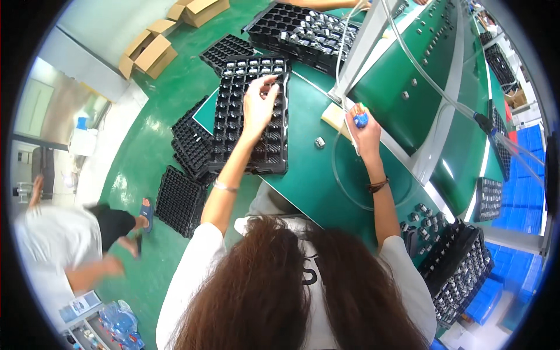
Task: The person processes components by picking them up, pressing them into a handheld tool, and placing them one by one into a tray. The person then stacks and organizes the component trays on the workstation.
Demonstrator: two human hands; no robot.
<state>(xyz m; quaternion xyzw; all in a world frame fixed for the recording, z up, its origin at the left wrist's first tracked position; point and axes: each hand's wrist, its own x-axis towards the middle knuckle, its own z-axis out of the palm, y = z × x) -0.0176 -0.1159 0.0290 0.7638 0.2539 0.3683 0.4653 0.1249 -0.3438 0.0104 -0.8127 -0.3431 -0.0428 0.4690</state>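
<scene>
On the green table [312, 181], a black tray [273, 140] lies, long axis running forward. The left hand [258, 108] curls over it, grasp unclear; the right hand [367, 136] grips a blue object [361, 121].

Viewed from here: bare left hand [258, 111] extended forward, fingers loosely curved; bare right hand [366, 135] curled tightly, forearm forward.

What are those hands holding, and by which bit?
The right hand holds a small blue object; exactly where it's gripped is unclear. The left hand is over the black rectangular plastic tray; whether it holds anything cannot be told.
</scene>
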